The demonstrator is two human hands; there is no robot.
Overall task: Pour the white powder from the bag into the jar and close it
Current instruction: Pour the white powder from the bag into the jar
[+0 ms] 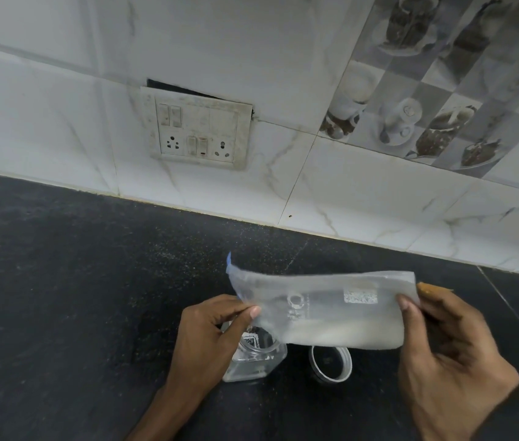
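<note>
Bag (325, 310): you hold it sideways in the air; your left hand (213, 329) pinches its left edge and your right hand (449, 361) pinches its right edge.
Powder (331, 335): lies along the bag's lower edge.
Jar (261, 361): open and upright, under the bag's left end.
Lid (331, 364): flat, just beside the jar.
Pour: bring the bag's mouth low over the jar neck, keep the limp film taut, and raise the far end slowly for a thin stream.
Counter (60, 281): dark speckled stone.
Wall: white marbled tiles, a switch plate (197, 132) and cup-printed tiles (442, 90).
</note>
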